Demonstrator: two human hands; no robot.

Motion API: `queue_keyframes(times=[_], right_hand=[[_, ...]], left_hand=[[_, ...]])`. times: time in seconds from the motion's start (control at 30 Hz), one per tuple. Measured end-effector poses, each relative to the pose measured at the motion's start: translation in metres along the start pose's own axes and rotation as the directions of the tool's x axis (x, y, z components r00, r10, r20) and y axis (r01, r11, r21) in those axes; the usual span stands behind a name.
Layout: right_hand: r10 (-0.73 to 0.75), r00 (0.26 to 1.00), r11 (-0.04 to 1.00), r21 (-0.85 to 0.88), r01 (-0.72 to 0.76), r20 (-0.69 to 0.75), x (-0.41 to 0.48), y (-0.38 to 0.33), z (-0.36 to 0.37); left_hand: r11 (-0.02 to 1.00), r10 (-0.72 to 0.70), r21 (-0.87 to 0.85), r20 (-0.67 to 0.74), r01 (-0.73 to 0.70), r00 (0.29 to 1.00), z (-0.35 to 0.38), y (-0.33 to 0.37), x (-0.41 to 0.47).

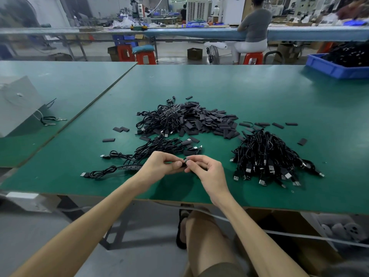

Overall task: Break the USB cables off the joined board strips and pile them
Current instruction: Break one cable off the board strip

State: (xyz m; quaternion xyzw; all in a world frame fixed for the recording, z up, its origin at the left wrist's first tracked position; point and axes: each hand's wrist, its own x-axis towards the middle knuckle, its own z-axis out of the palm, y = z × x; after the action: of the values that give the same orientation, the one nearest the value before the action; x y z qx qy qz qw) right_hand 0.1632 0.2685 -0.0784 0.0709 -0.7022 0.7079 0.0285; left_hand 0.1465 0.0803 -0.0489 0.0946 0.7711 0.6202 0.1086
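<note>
Your table [259,92]: green top, bare board edge along the near side. A second green table [60,80] butts against it on your left and carries a grey box [18,104].

Centre, far side: heap of flat black pieces [209,120], with a cable tangle [159,118] lying against its left flank. Stray pieces [120,129] are scattered around it.

Nearer you, left of centre: smaller cable bunch [159,146]. A speckled board strip [129,167] has cables [99,173] trailing off to the left.

Right: large cable pile [267,156], plugs fanned toward the near edge.

Far right corner: blue bin [329,66], dark contents, too blurred to tell.
</note>
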Motion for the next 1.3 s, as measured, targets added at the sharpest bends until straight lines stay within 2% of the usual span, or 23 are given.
queue_keyframes(times=[0.17,0.27,0.43,0.5,0.6,0.77,0.87,1.07,1.17,1.3], right_hand=[[-0.009,1.000,1.000,-0.010,0.009,0.012,0.000,0.000,-0.001],[-0.024,1.000,0.999,-0.026,0.024,0.015,0.001,0.000,-0.002],[-0.029,0.998,0.998,-0.050,0.031,0.047,0.002,0.000,0.000],[-0.030,0.998,0.998,-0.048,0.033,0.053,0.002,0.000,0.001],[-0.027,0.998,0.999,-0.044,0.030,0.062,0.001,0.001,0.000],[-0.009,1.000,0.999,-0.044,0.011,0.026,0.000,0.003,0.001],[-0.009,1.000,0.999,-0.052,0.010,0.020,0.000,0.002,0.001],[-0.012,1.000,0.998,-0.057,0.013,0.025,0.000,-0.003,0.000],[-0.014,0.999,0.998,-0.061,0.016,0.034,0.000,-0.005,0.000],[-0.020,0.999,0.995,-0.097,0.022,0.028,0.000,-0.003,0.002]], left_hand=[[0.999,0.032,0.036,-0.018,-0.031,0.999,0.004,-0.005,-0.002],[0.989,0.054,0.140,-0.038,-0.049,0.998,0.002,-0.003,0.001],[0.962,0.071,0.257,0.086,-0.091,0.994,-0.003,0.003,0.005],[0.971,0.079,0.221,0.049,-0.088,0.996,-0.002,0.002,0.004],[0.995,0.078,0.062,-0.050,-0.075,0.996,0.001,0.000,0.004],[0.996,0.076,-0.040,-0.085,-0.080,0.993,0.003,-0.004,0.004],[0.997,0.074,0.025,-0.010,-0.074,0.997,0.000,-0.003,0.003],[0.936,0.010,0.345,0.166,-0.067,0.986,-0.010,0.011,0.003],[0.938,0.011,0.342,0.126,-0.054,0.992,-0.010,0.011,0.001],[0.968,0.027,0.248,0.032,-0.034,0.999,-0.008,0.007,-0.002]])
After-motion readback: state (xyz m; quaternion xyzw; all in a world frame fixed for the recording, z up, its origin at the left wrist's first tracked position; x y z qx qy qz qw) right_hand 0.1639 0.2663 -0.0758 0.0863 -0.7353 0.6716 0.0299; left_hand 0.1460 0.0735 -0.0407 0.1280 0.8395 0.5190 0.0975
